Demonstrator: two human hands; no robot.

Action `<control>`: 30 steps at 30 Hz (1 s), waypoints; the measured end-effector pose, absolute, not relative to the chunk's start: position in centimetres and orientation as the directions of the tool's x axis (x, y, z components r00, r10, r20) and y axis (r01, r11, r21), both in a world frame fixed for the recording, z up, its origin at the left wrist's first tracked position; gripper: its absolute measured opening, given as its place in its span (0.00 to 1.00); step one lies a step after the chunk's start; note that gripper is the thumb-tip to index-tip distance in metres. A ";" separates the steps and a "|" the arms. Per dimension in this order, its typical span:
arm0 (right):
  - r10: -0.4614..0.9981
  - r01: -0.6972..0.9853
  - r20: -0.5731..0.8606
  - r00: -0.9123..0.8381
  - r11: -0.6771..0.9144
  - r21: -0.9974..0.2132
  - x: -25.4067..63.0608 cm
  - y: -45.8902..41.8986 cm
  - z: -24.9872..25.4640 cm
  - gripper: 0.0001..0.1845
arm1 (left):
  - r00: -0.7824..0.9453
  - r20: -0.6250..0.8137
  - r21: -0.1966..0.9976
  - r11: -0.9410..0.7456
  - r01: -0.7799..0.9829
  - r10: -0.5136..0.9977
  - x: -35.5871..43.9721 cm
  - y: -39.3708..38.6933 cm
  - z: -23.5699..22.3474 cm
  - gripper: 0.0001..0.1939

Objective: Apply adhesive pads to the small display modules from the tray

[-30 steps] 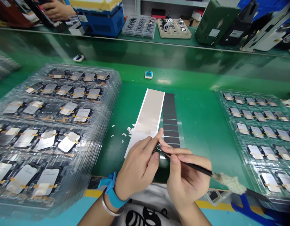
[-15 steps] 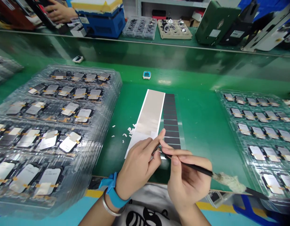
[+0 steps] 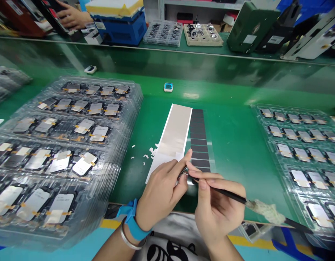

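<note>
My left hand (image 3: 165, 186), with a blue band at the wrist, pinches a small dark flat piece (image 3: 182, 172) between thumb and fingers. Most of that piece is hidden by the fingers. My right hand (image 3: 220, 203) grips a slim black pen-like tool (image 3: 229, 194) with pale wrapping on its shaft; its tip meets the dark piece, and I cannot make out its exact kind. Under and beyond the hands lie a white-edged beige sheet (image 3: 176, 127) and a clear strip of black rectangles (image 3: 199, 141). Small white scraps (image 3: 151, 150) are scattered left of the sheet.
Stacked clear trays (image 3: 124, 145) of small screens with orange tabs stand at left. Another clear tray (image 3: 276, 159) of screens lies at right. A watch case (image 3: 168, 87) sits behind the sheet. A shelf holds part boxes (image 3: 163, 33); another person's hand (image 3: 72, 16) is at upper left.
The view has shifted slightly, so everything sits a little farther right. Both hands keep nearly the same grip and position around the dark piece.
</note>
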State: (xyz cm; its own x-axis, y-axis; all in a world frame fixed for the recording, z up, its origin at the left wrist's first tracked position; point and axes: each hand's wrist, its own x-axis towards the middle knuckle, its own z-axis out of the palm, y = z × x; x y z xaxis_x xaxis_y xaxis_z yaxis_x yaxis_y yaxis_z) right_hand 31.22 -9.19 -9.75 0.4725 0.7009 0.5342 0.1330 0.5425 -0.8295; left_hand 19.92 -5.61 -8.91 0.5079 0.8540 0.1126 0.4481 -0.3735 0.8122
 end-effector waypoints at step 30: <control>0.979 0.287 0.171 -0.110 0.196 -0.938 37.3 -3.1 -4.2 0.17 | 0.023 -0.005 0.179 -0.021 0.984 1.000 -2.2 4.0 2.1 0.28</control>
State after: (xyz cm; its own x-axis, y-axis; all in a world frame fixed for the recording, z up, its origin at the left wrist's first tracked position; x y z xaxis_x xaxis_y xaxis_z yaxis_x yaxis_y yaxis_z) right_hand 37.34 -3.06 -4.20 -0.1105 0.9790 0.1711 0.2872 0.1962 -0.9376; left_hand -2.21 3.99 2.12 0.0227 0.9997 -0.0053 0.9836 -0.0214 0.1792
